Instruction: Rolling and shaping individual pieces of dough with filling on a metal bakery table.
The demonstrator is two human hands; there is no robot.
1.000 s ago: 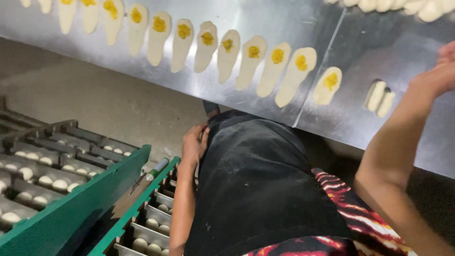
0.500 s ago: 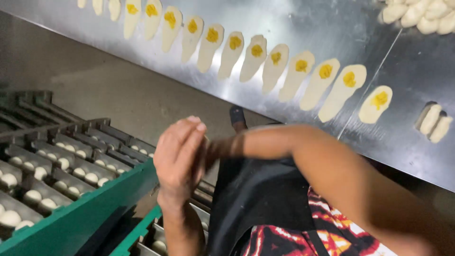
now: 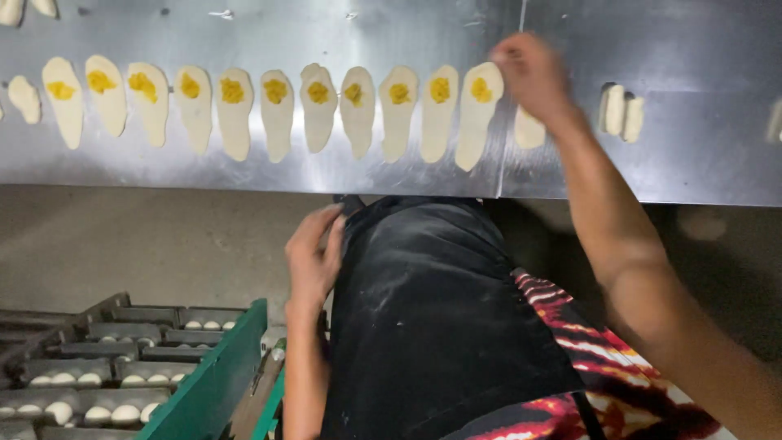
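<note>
A row of flat oval dough pieces (image 3: pixel 277 110), each with a dab of yellow filling, lies along a steel table (image 3: pixel 244 175). My right hand (image 3: pixel 533 77) reaches over the table at the right end of the row, fingers bunched on a dough piece (image 3: pixel 529 130) that it partly hides. My left hand (image 3: pixel 314 253) rests low against my black apron (image 3: pixel 440 318), holding nothing that I can see. A folded dough piece (image 3: pixel 621 110) lies further right on the table.
A green-framed conveyor (image 3: pixel 204 383) with metal trays of small pale dough balls (image 3: pixel 85 411) runs at the lower left, beside my left arm. The concrete floor (image 3: pixel 147 244) shows below the table edge. More dough sits at the table's far left (image 3: pixel 24 98).
My right hand has swung from in front of my body up onto the table's dough row. My left hand has dropped back against the apron. The view has shifted along the row.
</note>
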